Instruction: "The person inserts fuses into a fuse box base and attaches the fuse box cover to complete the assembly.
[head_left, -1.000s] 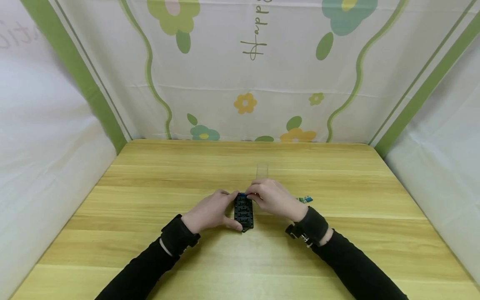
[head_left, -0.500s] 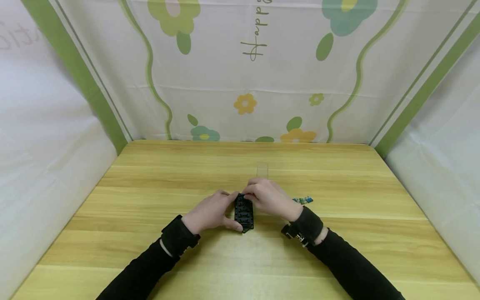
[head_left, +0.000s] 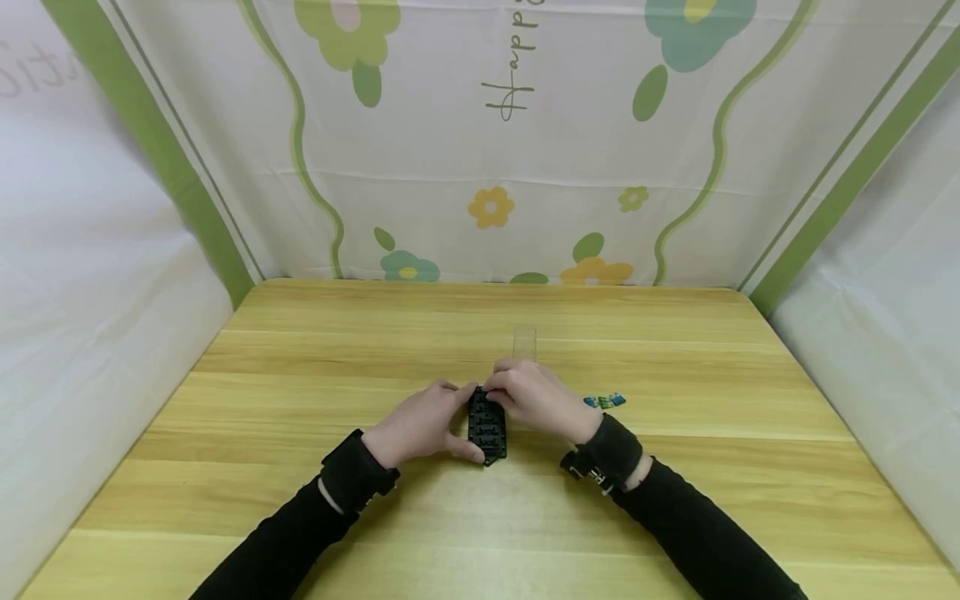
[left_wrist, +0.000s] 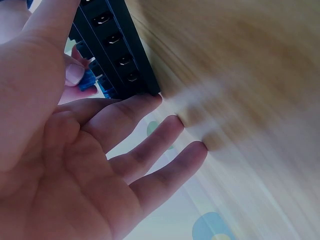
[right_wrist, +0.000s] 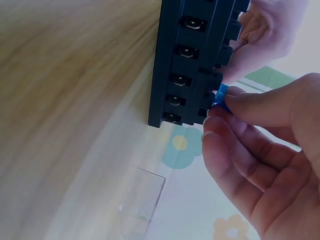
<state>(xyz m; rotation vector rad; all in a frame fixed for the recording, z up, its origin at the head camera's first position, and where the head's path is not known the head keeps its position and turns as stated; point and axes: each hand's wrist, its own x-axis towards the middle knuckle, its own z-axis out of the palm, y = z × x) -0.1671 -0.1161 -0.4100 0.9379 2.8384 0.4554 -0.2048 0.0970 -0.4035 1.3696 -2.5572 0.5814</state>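
A black fuse block (head_left: pixel 487 432) lies on the table between the two hands, a row of side slots with metal terminals showing in the wrist views. My left hand (head_left: pixel 423 423) grips it from the left, thumb at the near end and index finger at the far end. Its other fingers (left_wrist: pixel 170 172) are spread, with tips at the tabletop. At the block's far end my right hand (head_left: pixel 542 402) pinches a small translucent blue blade fuse (right_wrist: pixel 220 95) between thumb and fingers. The fuse is at the block's top face; how deep it sits is hidden by fingers.
Several small blue and green fuses (head_left: pixel 605 402) lie on the wooden table (head_left: pixel 360 358) right of the right hand. A clear plastic cover (head_left: pixel 525 342) lies just beyond that hand. Flower-printed cloth (head_left: pixel 435 167) hangs behind the table, with white cloth at both sides.
My right hand has shifted slightly left over the block's far end, uncovering more of the loose fuses. My left hand and the block have stayed put.
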